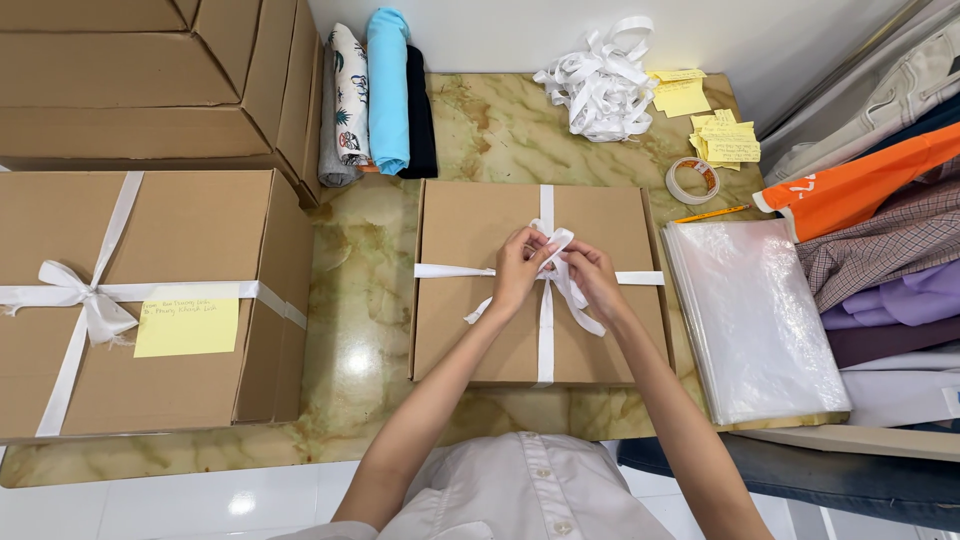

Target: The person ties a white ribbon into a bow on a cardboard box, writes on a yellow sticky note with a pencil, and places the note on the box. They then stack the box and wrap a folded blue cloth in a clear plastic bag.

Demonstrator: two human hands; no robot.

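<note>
Both hands (555, 268) on white ribbon (548, 300) atop closed cardboard box (470, 320)

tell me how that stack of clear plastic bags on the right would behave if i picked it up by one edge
The stack of clear plastic bags would probably sag and droop, since the sheets look thin and soft. The glossy film suggests the top bags might slide off. It likely feels light, being flat and thin beside the cardboard box.

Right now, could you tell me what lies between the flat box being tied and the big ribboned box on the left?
In the head view, only bare marble tabletop lies between the flat box and the big ribboned box.
</note>
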